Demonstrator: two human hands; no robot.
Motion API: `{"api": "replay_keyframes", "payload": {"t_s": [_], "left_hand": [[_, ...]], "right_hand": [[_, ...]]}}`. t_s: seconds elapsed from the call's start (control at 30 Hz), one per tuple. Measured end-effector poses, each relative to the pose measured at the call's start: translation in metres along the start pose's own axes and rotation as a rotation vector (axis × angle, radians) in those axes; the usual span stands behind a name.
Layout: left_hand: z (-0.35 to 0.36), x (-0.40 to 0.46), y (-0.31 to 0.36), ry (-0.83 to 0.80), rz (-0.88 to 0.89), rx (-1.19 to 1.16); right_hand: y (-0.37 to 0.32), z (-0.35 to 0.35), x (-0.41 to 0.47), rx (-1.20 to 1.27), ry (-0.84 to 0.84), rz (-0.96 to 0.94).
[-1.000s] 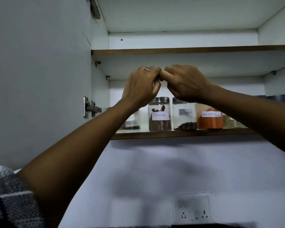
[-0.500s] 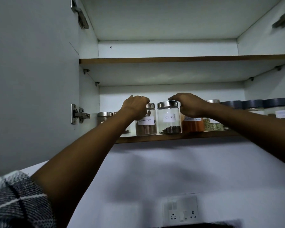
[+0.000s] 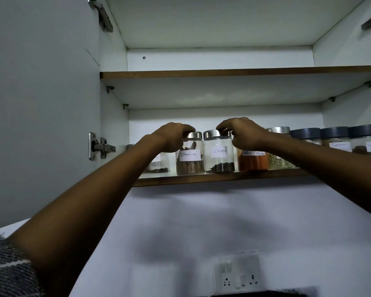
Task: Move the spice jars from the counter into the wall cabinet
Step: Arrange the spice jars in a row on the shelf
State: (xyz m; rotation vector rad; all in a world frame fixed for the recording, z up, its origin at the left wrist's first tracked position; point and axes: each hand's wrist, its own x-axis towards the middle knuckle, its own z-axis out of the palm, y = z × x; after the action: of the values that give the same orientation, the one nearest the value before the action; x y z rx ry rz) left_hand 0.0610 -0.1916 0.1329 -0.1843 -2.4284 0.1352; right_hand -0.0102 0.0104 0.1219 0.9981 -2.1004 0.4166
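both hands were raised to the lower shelf [image 3: 212, 177] of the open wall cabinet [image 3: 201, 22]. the left hand [image 3: 171, 136] curled over the steel lid of the cinnamon jar [image 3: 190, 156], gripping it from above. the right hand [image 3: 242, 132] rested its fingers on the lid of the cloves jar [image 3: 219, 154], thumb down its right side. the two jars stood upright, just beside each other at the shelf's front edge, with a chilli powder jar [image 3: 253, 160] to the right.
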Motion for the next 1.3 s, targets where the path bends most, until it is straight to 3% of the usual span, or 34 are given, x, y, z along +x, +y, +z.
{"api": "replay_keyframes", "payload": {"t_s": [0.8, 1.3], "left_hand": [[0.068, 0.045, -0.068, 0.012, -0.112, -0.148], [0.115, 0.103, -0.110, -0.142, -0.148, 0.122]], "right_hand": [[0.003, 0.077, 0.058, -0.089, -0.011, 0.024], [0.024, 0.134, 0.121, -0.188, -0.135, 0.054]]}}
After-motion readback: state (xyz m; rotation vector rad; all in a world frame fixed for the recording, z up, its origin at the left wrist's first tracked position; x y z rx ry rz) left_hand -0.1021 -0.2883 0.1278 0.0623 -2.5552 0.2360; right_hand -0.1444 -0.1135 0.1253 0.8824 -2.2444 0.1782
